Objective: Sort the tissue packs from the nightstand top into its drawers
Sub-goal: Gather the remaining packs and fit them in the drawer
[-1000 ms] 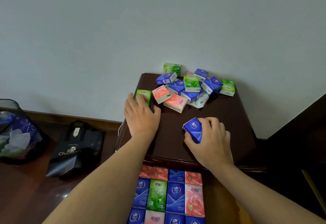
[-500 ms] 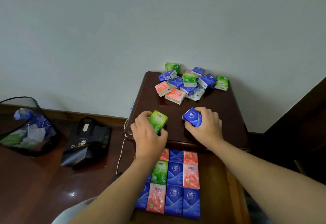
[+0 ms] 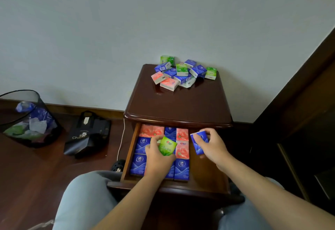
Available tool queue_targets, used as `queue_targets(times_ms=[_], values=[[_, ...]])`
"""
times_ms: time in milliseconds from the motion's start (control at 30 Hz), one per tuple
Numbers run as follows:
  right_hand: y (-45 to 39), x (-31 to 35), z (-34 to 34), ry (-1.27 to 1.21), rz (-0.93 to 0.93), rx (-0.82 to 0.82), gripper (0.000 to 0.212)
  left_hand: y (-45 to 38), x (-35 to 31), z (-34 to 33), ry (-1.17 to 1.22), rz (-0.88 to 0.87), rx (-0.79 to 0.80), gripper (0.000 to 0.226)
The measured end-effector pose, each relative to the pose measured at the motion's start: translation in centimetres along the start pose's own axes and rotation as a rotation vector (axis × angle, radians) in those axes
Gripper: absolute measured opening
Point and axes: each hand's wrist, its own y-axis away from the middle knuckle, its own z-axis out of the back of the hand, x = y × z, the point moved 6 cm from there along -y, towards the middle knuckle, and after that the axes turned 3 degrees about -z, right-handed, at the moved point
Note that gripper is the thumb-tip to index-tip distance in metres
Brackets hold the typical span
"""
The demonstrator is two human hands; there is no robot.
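Your left hand [image 3: 157, 154] grips a green tissue pack [image 3: 167, 146] over the open drawer [image 3: 129, 154], your right hand [image 3: 212, 146] a blue tissue pack [image 3: 199, 143]. Beneath both, blue and pink packs [image 3: 181, 168] lie flat in rows; beyond them a loose pile [image 3: 181, 73] sits on the nightstand top [image 3: 178, 104].

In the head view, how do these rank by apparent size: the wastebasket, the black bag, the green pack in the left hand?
1. wastebasket, partly cut off at the edge
2. black bag, close behind, ranking unsure
3. green pack, clearly smallest, held by the left hand

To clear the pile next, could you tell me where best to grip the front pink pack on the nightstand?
Probably pinch the pink pack across its two short ends, coming from above and the front: it lies flat at the pile's near edge, with bare nightstand top before it.
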Motion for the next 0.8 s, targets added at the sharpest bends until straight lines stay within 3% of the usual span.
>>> queue_targets(times_ms=[67,200,367,600,800], values=[[-0.2,-2.6,-0.4,0.063,-0.115,-0.03,0.033,0.3,0.6,-0.1,0.061,0.044,0.021,0.078],[-1.0,-4.9,-1.3,0.176,-0.198,-0.104,0.063,0.5,1.0,-0.7,0.059,0.104,0.101,0.073],[-2.8,-6.1,-2.5,0.114,-0.224,-0.148,0.066,0.1,1.1,-1.4,0.085,0.109,0.152,0.051],[-4.0,-5.3,-2.7,0.252,-0.147,-0.23,0.038,-1.1,2.0,-1.3,0.141,0.156,0.123,0.024],[-3.5,-4.0,-3.0,0.512,-0.07,-0.197,0.037,-1.6,2.3,-1.8,0.191,0.217,0.124,0.013]])
